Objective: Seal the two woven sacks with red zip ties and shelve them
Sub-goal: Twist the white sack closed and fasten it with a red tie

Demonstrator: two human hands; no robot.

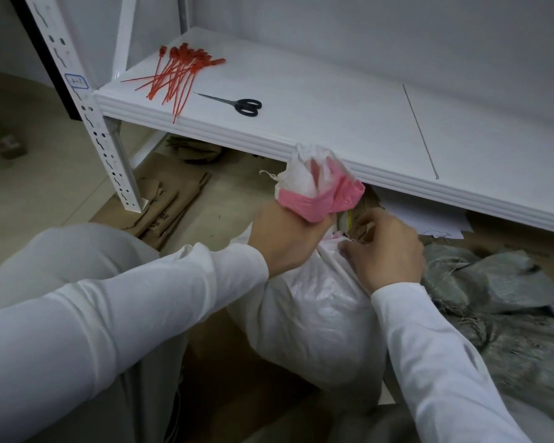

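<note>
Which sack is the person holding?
The white sack with the pink top: the left hand grips its bunched neck, the right hand pinches it. The grey sack lies crumpled at the right, untouched.

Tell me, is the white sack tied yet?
No. The left hand grips the sack by its bunched neck; no tie shows there.

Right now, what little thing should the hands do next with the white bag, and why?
Probably the right hand should fetch one of the red zip ties from the shelf: the left hand grips the white sack at its bunched neck, and no tie shows there.
</note>
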